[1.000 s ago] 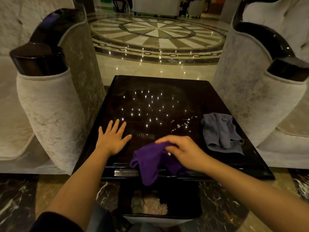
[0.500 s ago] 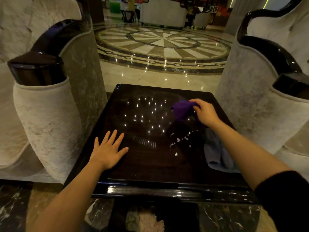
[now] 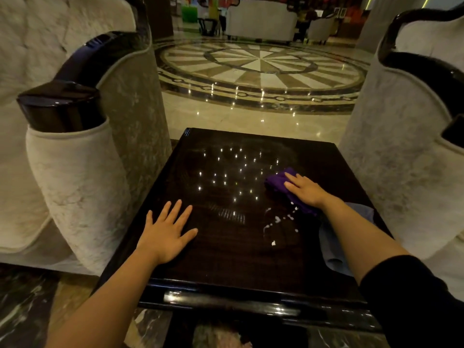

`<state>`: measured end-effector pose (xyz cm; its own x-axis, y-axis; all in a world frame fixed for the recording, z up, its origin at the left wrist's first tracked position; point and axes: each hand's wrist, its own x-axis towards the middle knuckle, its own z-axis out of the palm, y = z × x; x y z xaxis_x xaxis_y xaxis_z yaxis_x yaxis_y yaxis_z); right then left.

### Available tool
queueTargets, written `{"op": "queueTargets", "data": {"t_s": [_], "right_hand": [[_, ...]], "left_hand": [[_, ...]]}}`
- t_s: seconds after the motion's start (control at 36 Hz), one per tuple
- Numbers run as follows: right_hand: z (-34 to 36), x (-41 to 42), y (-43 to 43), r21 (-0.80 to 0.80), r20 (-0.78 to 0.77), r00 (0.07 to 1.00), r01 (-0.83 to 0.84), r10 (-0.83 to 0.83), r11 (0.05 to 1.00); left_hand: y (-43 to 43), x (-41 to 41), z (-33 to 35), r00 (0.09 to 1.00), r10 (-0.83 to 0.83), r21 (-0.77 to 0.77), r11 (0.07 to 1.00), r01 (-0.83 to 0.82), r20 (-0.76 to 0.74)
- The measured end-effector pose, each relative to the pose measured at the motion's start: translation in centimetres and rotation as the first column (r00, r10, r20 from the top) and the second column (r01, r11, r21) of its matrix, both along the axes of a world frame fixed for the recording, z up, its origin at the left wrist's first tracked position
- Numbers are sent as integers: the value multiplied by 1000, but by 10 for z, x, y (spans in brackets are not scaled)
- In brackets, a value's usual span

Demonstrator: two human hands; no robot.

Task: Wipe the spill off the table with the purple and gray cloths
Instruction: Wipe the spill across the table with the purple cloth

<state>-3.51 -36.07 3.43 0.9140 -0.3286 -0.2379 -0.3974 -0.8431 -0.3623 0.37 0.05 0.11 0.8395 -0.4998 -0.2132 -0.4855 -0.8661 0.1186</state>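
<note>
Right hand (image 3: 305,189) flat on purple cloth (image 3: 275,183) beside spill (image 3: 278,219); left hand (image 3: 165,234) splayed, empty, on surface (image 3: 226,259).

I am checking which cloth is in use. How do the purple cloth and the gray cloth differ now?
The purple cloth is bunched under the flat right hand, just beyond the white spill; the gray cloth lies loose by the table's right edge, no hand on it. The purple one shows nearly whole; the gray one is partly hidden by the right forearm. Both rest on the dark tabletop.
</note>
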Motion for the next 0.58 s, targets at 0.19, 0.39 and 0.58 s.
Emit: {"op": "queueTargets", "data": {"t_s": [0.19, 0.39, 0.58], "right_hand": [[-3, -3, 3, -78, 5, 1000, 2, -1, 997], [-5, -10, 23, -15, 38, 999, -34, 35, 999], [-7, -28, 61, 4, 70, 991, -116, 116, 993]], "left_hand": [[-1, -1, 0, 1000, 2, 2, 1000, -2, 5], [0, 0, -1, 1000, -1, -18, 1000, 1, 0], [2, -2, -1, 1000, -9, -31, 999, 9, -6]]}}
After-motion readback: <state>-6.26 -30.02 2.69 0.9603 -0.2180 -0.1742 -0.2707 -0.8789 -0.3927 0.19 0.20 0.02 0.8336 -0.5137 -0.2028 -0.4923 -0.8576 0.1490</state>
